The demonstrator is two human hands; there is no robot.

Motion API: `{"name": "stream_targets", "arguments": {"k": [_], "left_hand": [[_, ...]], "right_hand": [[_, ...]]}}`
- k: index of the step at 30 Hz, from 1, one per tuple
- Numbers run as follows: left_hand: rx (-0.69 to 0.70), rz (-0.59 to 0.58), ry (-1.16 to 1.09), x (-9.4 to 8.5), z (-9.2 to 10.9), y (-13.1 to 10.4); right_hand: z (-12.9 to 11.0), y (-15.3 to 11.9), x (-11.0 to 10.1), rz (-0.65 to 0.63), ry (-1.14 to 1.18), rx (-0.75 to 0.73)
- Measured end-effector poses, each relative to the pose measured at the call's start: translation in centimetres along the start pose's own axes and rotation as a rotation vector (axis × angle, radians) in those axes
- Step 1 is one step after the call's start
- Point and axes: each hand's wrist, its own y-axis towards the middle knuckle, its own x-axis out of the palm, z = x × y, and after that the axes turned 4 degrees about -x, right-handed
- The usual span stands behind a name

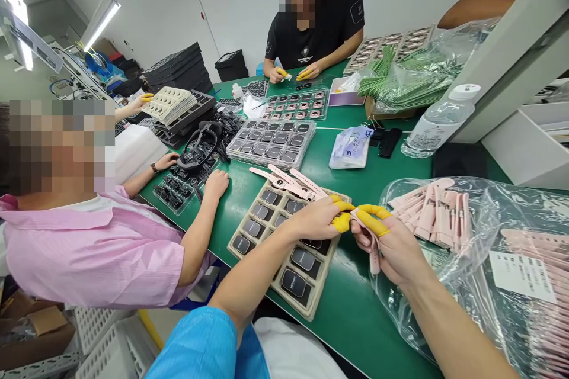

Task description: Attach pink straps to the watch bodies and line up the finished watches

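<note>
Yellow finger cots cover several fingertips of both my hands. My left hand (322, 218) pinches at one end of a small pink piece, meeting my right hand (393, 240) above the tray's right edge. Within my right hand a pink watch strap (374, 262) hangs down from the closed fingers; what it joins to is hidden. Below my left arm lies a beige tray (306, 308) with dark square watch bodies (293, 282) in its pockets. Pink-strapped watches (284, 180) rest across the tray's far end.
To the right, clear bags (484, 219) hold pink straps (438, 213). Stacked clear trays (271, 142), a white packet (351, 147) and a water bottle (440, 121) stand farther back. A person in pink (111, 243) sits at left; another in black (315, 29) works opposite.
</note>
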Motion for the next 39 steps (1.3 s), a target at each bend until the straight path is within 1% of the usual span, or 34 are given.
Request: {"name": "stream_targets", "arguments": {"k": [2, 4, 7, 10, 12, 15, 17, 19, 20, 21, 25, 27, 28, 30, 31, 32, 34, 35, 37, 39], "left_hand": [[-0.024, -0.002, -0.046, -0.1, 0.1, 0.0], [-0.049, 0.027, -0.131, 0.0, 0.2, -0.1], [-0.096, 0.130, -0.307, 0.2, 0.2, -0.2], [-0.156, 0.231, -0.424, 0.5, 0.0, -0.2], [-0.158, 0.289, -0.465, 0.7, -0.1, -0.1], [-0.135, 0.369, -0.593, 1.1, 0.1, 0.1], [-0.168, 0.379, -0.745, 1.1, 0.3, 0.2], [-0.239, 0.397, -0.897, 0.9, 0.5, 0.3], [-0.274, 0.435, -0.952, 0.5, 0.5, 0.3], [-0.302, 0.502, -0.993, 0.1, 0.4, 0.3], [-0.329, 0.877, -1.070, -2.1, -0.6, 0.2], [-0.329, 0.990, -1.098, -3.0, -1.2, 0.1], [-0.337, 1.018, -1.110, -3.3, -1.4, 0.1], [-0.373, 1.004, -1.124, -3.3, -1.7, 0.3], [-0.399, 0.954, -1.119, -3.1, -1.7, 0.4], [-0.422, 0.874, -1.102, -2.7, -1.6, 0.6], [-0.432, 0.649, -1.023, -1.5, -1.4, 0.7], [-0.402, 0.532, -0.954, -0.9, -1.2, 0.7], [-0.253, 0.342, -0.751, 0.3, -1.1, 0.6], [-0.057, 0.246, -0.508, 1.1, -1.3, 0.4]], "right_hand": [[0.0, 0.0, -0.1, -0.019, 0.000, -0.008], [0.0, 0.0, -0.1, -0.030, 0.000, -0.029], [-0.1, 0.0, 0.0, -0.020, 0.006, -0.061], [-0.3, -0.1, 0.2, -0.033, -0.010, -0.049], [-0.3, -0.2, 0.4, -0.077, -0.009, -0.018], [-0.1, -0.2, 0.4, -0.186, 0.040, 0.083], [0.0, -0.1, 0.3, -0.243, 0.065, 0.162], [0.1, -0.1, 0.1, -0.267, 0.068, 0.214], [0.1, -0.2, 0.1, -0.272, 0.062, 0.232], [0.1, -0.2, 0.0, -0.278, 0.051, 0.251], [0.0, -0.5, 0.0, -0.290, -0.019, 0.304], [-0.1, -0.6, 0.1, -0.274, -0.068, 0.306], [-0.2, -0.6, 0.2, -0.259, -0.088, 0.296], [-0.4, -0.5, 0.3, -0.210, -0.100, 0.244], [-0.5, -0.4, 0.4, -0.180, -0.089, 0.196], [-0.7, -0.3, 0.5, -0.146, -0.076, 0.147], [-0.9, -0.1, 0.6, -0.098, -0.070, 0.065], [-1.0, 0.0, 0.7, -0.088, -0.074, 0.040], [-1.0, 0.1, 0.8, -0.098, -0.081, 0.014], [-0.9, 0.2, 0.9, -0.124, -0.077, 0.004]]}}
